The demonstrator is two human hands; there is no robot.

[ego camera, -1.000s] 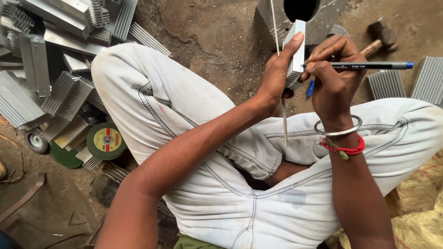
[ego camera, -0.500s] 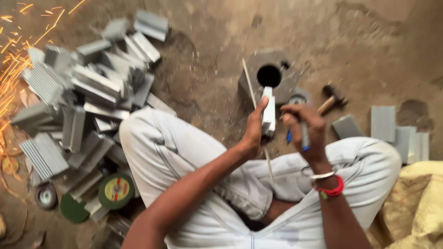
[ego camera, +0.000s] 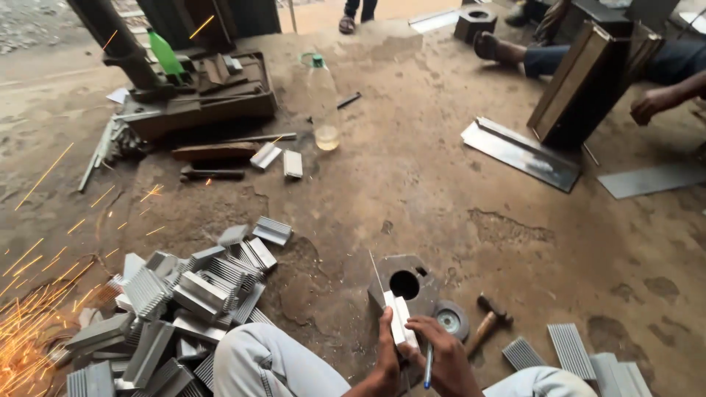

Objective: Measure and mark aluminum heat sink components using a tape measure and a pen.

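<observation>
- Bright sparks (ego camera: 33, 323) fly in from the left side and land near the big pile of ribbed metal pieces (ego camera: 169, 309). I think a hot spark could hit the person's leg (ego camera: 272, 364) and burn it, because the leg is right beside the pile.
- The left hand (ego camera: 385, 353) is closed around a small pale metal piece (ego camera: 401, 323). It holds the piece standing up, just in front of a grey block with a round hole (ego camera: 404, 283).
- The cut ends of the piece may be sharp. If the piece slips, I think it could cut a finger.
- The right hand (ego camera: 445, 360) is touching the same piece, so the two hands are close together. It grips a blue pen (ego camera: 427, 367) that points down.
- If the left hand wobbles, the pen mark could go in the wrong spot.
- A round grinding disc (ego camera: 450, 320) and a hammer (ego camera: 487, 323) lie just to the right of the hands. A knee or elbow could bump them.
- Far back on the right, another person's hand (ego camera: 651, 104) rests by a tall metal box (ego camera: 581, 84), well apart from here.
</observation>
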